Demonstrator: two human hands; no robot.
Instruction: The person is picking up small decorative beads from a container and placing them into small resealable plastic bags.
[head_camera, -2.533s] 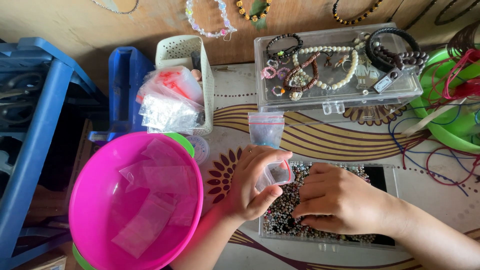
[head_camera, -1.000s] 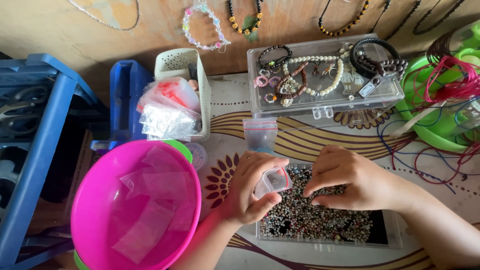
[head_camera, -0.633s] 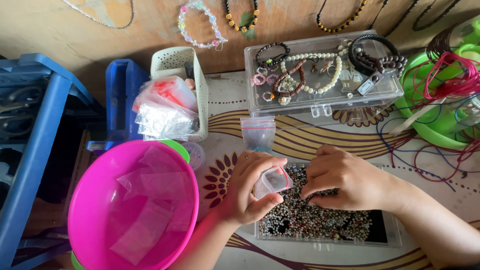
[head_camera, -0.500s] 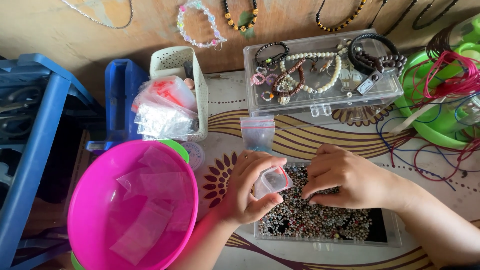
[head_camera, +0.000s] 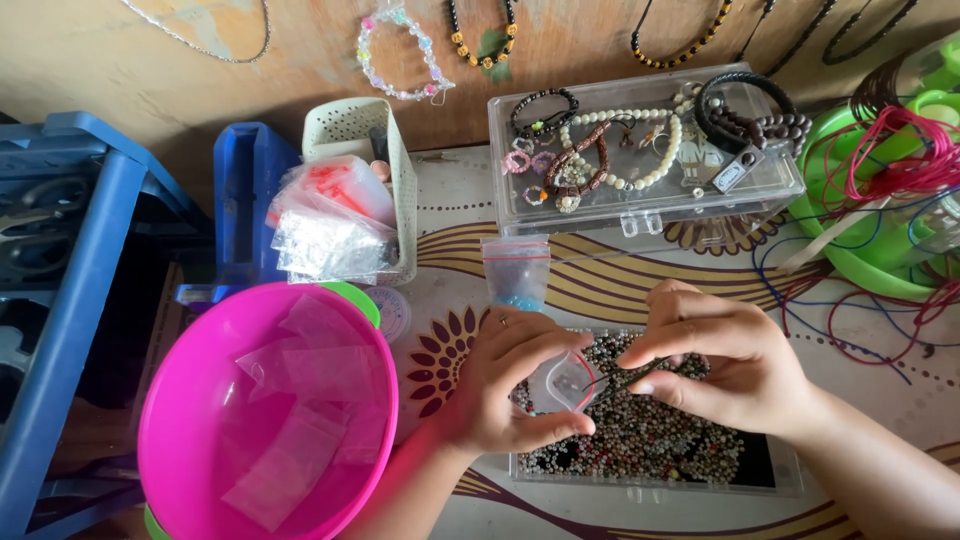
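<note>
Crowding hands: pink bowl, bead tray

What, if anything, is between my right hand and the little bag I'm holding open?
Nothing visible. The right hand is pinched right at the mouth of the small clear bag, which the left hand holds open above the bead tray.

Two hands: left hand, right hand. One pink bowl holding several clear bags, number uncertain. Two clear boxes: bead tray, jewellery box. One white basket. One standing zip bag. One small bag between the hands. Beads too many to count.
</note>
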